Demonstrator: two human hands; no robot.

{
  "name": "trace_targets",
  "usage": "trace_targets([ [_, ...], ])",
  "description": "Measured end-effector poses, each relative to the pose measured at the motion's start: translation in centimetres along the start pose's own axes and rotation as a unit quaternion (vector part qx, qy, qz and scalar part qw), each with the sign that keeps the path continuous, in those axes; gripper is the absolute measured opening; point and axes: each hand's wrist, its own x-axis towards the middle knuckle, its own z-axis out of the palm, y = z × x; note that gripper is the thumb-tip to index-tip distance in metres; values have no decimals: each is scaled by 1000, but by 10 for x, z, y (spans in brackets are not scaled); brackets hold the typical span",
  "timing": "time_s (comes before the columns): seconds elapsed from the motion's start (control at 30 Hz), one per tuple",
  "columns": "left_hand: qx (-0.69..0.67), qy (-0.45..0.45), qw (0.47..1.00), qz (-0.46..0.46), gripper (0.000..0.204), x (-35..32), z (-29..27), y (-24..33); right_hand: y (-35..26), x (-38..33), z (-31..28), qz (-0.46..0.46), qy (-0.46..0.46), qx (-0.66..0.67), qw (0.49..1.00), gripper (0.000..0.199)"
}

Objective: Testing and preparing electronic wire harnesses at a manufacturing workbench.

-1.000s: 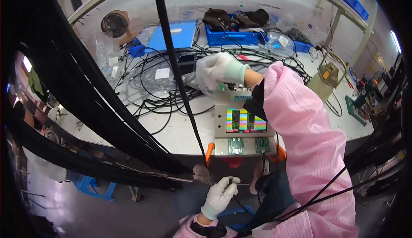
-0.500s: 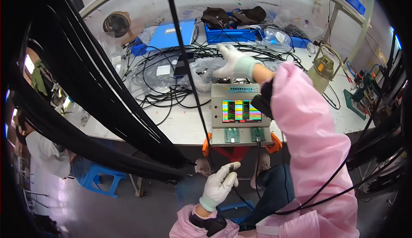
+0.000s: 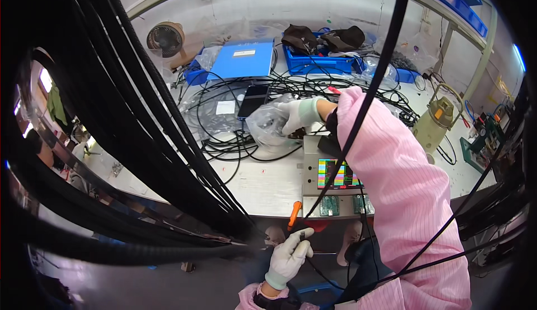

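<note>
My left hand (image 3: pixel 288 259), in a white glove, is low in front of the table edge, closed in a pinch on the dark end of a black cable (image 3: pixel 302 235). The cable trails from it to the lower right. Over the table, my gloved right hand (image 3: pixel 302 114) reaches to a clear plastic bag (image 3: pixel 267 126), fingers curled against its side; small dark pieces show by the fingertips. Just below that arm stands a grey tester box (image 3: pixel 311 167) with a coloured screen (image 3: pixel 330 171). On its front ledge sit two green circuit boards (image 3: pixel 329 205), the right one with a black cable attached.
Thick hanging bundles of black cables (image 3: pixel 140 142) fill the left side. An orange clamp handle (image 3: pixel 295 216) juts at the table edge. Behind lie tangled black cables (image 3: pixel 330 81), a phone (image 3: pixel 254 100), a blue folder (image 3: pixel 240 64) and a blue bin (image 3: pixel 313 64). A greenish canister (image 3: pixel 439 117) stands right.
My right hand has come down from above the cables onto the plastic bag, its spread fingers now curled. The left hand keeps its pinch. The whole view has shifted.
</note>
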Motion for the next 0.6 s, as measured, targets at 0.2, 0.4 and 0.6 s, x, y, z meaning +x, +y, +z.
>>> trace_targets([
  [0.2, 23, -16, 999, 38, 28, -1, 9, 10, 6, -27, 2, -110, 7, 205, 973, 59],
  [0.4, 100, -100, 972, 189, 20, 11, 25, 58, -7, -84, -22, -100, 85, 137, 982, 51],
  [0.6, 303, 102, 888, 331, 18, 70, 44, 72, -3, -159, -8, -75, 130, 167, 974, 40],
])
